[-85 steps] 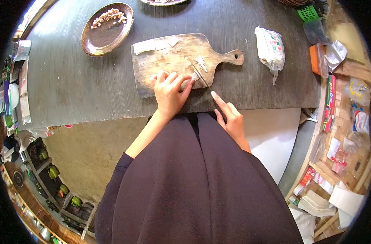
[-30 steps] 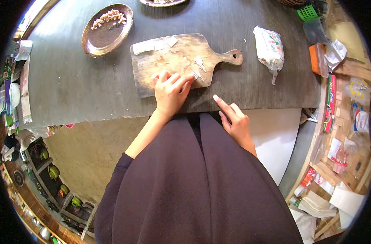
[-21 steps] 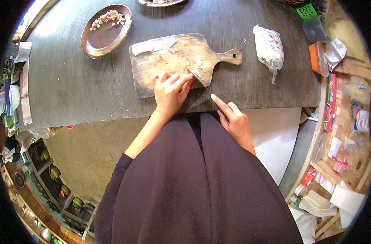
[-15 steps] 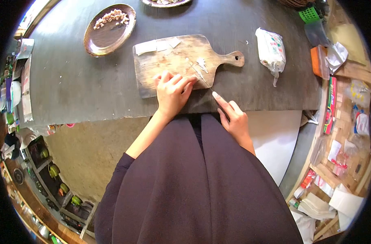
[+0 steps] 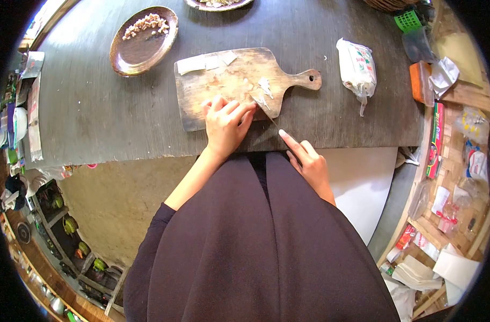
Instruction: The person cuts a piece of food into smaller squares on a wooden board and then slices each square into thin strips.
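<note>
A wooden cutting board (image 5: 223,86) with a handle lies near the table's front edge. My left hand (image 5: 224,126) rests on its front part, fingers bent and bunched; whatever they press down is hidden beneath them. In my right hand (image 5: 310,165) is a knife (image 5: 268,117), its thin blade slanting over the board's front edge, the tip close to my left fingertips. Thin white strips (image 5: 264,86) lie beside the blade. Flat white slabs (image 5: 199,63) sit along the board's far left edge.
On the dark table (image 5: 94,118), a brown plate (image 5: 140,53) of small chopped pieces stands at the back left. Another plate (image 5: 218,7) is cut off at the top. A white plastic packet (image 5: 357,67) lies on the right. Containers, including an orange one (image 5: 419,83), line the right side.
The knife has moved farther onto the board, nearer my left fingertips, and more of its blade shows. My right hand has shifted slightly toward my body. My left hand stays nearly in place.
</note>
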Demonstrator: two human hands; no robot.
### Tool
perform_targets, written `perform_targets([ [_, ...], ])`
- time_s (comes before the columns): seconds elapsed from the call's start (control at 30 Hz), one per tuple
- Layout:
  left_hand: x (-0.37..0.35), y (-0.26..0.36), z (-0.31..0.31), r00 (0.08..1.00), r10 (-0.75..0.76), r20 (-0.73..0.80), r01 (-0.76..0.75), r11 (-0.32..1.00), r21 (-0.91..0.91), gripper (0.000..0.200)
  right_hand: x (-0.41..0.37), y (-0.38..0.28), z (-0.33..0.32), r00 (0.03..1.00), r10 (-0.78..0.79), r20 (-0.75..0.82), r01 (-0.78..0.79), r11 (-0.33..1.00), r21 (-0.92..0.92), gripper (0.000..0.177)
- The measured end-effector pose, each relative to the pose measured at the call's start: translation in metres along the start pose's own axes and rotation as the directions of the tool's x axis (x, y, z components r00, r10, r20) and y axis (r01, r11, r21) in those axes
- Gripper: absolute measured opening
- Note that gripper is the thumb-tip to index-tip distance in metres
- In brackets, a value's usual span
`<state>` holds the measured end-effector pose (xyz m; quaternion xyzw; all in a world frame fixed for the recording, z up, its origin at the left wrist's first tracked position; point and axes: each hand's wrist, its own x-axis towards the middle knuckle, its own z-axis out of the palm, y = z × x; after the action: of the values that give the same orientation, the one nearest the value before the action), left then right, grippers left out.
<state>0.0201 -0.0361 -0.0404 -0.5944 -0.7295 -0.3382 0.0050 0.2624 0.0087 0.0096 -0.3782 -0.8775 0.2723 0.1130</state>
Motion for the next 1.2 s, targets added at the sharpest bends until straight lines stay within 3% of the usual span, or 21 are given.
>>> perform_targets([
  [0.27,-0.001,-0.001,0.001,1.0,-0.003,-0.025,0.002,1.0,-0.01,0.018,0.01,0.0,0.009,0.999,-0.002,-0.048,0.003,1.0,0.017,0.061],
  [0.9,0.0,0.001,0.001,1.0,-0.002,-0.03,0.001,1.0,-0.014,0.016,-0.004,0.001,-0.005,1.0,0.003,0.003,-0.003,1.0,0.031,0.061],
  [1.07,0.0,0.002,0.002,0.999,0.007,-0.047,-0.007,1.0,-0.014,0.016,0.008,-0.001,0.003,0.999,0.009,0.034,-0.006,0.996,-0.09,0.062],
  [1.2,-0.002,-0.001,0.002,1.0,0.006,-0.019,-0.006,1.0,-0.005,0.018,0.012,0.002,0.007,1.0,-0.018,-0.018,0.017,0.999,-0.045,0.062],
])
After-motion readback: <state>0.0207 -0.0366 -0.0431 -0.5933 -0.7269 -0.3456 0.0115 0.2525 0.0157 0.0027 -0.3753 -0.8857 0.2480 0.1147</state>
